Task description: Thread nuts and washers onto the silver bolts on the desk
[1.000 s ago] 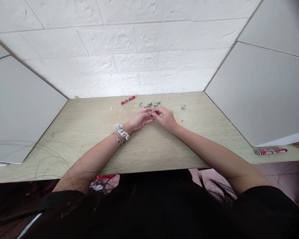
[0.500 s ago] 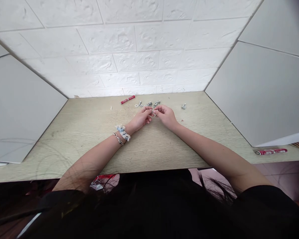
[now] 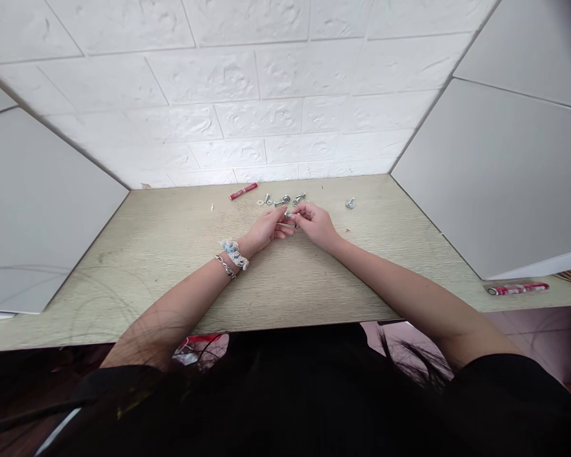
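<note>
My left hand [image 3: 268, 228] and my right hand [image 3: 315, 223] meet over the middle of the wooden table [image 3: 171, 254]. Between their fingertips they pinch a small silver metal piece [image 3: 290, 216], which looks like a bolt. Most of it is hidden by the fingers. Just beyond the hands lie several loose silver bolts and washers [image 3: 280, 200]. One more silver bolt [image 3: 350, 204] lies alone to the right. My left wrist carries a beaded bracelet and a chain.
A red tube [image 3: 243, 190] lies near the back wall, left of the bolts. Another red tube [image 3: 518, 289] lies at the table's right edge. Grey panels [image 3: 495, 178] wall in both sides, and a white brick wall closes the back.
Both hands stayed together at the same spot. The fingers shifted slightly around the small metal piece.
</note>
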A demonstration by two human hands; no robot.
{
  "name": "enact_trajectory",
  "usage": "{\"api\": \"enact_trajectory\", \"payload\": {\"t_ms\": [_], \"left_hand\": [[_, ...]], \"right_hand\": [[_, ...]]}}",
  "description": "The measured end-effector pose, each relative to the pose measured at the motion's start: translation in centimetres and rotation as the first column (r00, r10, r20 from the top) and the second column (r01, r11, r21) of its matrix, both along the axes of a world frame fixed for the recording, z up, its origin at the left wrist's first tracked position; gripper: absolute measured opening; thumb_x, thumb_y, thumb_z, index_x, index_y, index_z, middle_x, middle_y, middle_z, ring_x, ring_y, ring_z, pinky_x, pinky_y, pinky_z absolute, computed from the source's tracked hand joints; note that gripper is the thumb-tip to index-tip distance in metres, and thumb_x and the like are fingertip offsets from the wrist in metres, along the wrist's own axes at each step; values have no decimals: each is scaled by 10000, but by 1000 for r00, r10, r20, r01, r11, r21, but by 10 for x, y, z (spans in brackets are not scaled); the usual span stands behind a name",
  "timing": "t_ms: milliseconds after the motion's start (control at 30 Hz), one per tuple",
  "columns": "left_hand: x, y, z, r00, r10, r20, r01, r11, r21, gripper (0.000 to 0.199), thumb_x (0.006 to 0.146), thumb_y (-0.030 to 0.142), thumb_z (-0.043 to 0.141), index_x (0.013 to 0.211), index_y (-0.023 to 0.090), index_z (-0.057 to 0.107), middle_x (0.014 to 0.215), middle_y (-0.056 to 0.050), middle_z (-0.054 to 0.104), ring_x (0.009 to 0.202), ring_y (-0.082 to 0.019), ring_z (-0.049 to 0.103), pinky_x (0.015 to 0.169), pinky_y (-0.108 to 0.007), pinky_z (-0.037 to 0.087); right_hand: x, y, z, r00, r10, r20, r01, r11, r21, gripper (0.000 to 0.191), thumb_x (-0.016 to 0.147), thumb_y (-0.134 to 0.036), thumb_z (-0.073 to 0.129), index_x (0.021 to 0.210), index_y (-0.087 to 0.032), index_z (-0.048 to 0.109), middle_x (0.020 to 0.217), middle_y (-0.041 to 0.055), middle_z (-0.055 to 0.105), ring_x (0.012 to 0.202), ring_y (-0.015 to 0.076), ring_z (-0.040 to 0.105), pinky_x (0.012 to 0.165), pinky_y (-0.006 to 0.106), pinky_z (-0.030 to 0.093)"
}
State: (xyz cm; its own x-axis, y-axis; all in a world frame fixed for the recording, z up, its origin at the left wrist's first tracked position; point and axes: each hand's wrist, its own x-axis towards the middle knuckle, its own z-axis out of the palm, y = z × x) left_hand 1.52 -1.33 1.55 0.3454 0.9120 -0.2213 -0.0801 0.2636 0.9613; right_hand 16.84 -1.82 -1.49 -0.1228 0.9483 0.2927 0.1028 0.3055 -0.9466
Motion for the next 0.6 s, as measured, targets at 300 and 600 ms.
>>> {"api": "enact_trajectory", "payload": {"t_ms": [300,600], "left_hand": [[-4,2,0,996,-66,-56,68,997,48,295,857,392,674,781,109,647,701,-31,680,520,-53,609,416,-146,341],[-8,5,-1,994,-105,29,104,994,29,246,879,283,645,709,106,650,554,16,560,475,-25,485,480,-153,366]], "right_hand": [[1,-8,5,987,-15,162,-12,986,166,171,810,-303,584,908,-184,657,877,25,713,780,155,641,748,309,504],[1,-4,1,993,8,121,-24,991,132,197,800,-303,595,936,-183,673,821,19,706,747,155,647,744,319,521]]}}
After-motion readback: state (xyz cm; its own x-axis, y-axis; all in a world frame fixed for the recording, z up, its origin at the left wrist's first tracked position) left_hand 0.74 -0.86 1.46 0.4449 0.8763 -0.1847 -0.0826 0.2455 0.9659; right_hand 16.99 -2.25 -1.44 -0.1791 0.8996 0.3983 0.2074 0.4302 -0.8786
